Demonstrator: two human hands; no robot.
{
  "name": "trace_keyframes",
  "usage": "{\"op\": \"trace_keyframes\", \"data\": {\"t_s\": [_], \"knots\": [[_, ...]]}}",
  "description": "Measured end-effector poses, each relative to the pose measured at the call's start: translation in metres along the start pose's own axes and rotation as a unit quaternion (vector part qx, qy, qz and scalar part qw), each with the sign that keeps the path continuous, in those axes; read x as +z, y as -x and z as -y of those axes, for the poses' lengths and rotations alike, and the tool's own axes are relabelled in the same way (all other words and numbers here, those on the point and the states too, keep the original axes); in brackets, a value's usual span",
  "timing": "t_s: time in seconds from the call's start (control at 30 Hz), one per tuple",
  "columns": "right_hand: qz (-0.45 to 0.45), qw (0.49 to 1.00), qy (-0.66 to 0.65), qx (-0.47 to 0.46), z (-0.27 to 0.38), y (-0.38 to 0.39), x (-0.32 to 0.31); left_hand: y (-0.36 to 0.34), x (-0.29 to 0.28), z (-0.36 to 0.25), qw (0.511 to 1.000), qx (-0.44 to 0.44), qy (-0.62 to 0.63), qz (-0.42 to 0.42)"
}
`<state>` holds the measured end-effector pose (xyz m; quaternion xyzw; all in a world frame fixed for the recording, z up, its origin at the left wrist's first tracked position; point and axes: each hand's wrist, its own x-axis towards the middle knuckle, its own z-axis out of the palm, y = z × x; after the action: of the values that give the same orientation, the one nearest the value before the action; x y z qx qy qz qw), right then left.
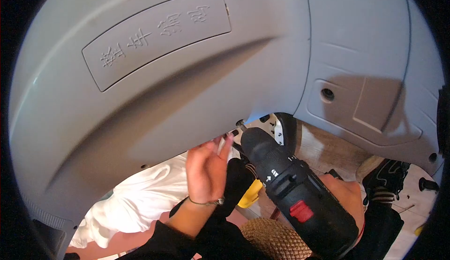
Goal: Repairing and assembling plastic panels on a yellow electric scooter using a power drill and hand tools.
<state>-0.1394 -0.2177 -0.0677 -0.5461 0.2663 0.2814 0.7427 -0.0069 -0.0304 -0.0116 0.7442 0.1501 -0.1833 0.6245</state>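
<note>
A large grey moulded plastic panel (197, 86) with a raised rectangular plate spans the upper part of the head view. Wrapped around a black cordless drill (300, 194) with a red switch, my right hand (344, 194) sits at its rear, partly hidden behind the drill body. The drill's bit meets a screw (240, 123) at the panel's lower edge. My left hand (208, 168) is just left of the bit, gripping that same edge; its fingertips are partly hidden by the panel, and a thin bracelet circles the wrist.
A white cloth (140, 199) hangs below the panel at left. Under the drill are a woven round seat (267, 236) and a yellow object (251, 194). Black shoes (389, 178) stand on the floor. A recessed screw hole (327, 94) lies in the right panel section.
</note>
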Motion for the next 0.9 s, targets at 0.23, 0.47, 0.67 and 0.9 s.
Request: {"op": "trace_keyframes", "data": {"t_s": [0.23, 0.47, 0.67, 0.9], "knots": [[0.033, 0.975, -0.092, -0.200, -0.019, -0.010, -0.005, -0.002, -0.012, -0.011, 0.996, 0.074, 0.028, 0.050], [-0.009, 0.978, 0.034, -0.206, -0.031, -0.012, 0.005, 0.005, 0.001, -0.013, 0.996, 0.040, 0.037, 0.068], [-0.005, 0.965, -0.043, -0.259, -0.027, -0.024, 0.012, 0.000, -0.004, -0.014, 0.994, 0.047, 0.043, 0.090], [-0.076, 0.971, -0.041, -0.224, -0.011, -0.008, 0.022, 0.004, -0.016, -0.022, 0.994, 0.015, 0.035, 0.102]]}}
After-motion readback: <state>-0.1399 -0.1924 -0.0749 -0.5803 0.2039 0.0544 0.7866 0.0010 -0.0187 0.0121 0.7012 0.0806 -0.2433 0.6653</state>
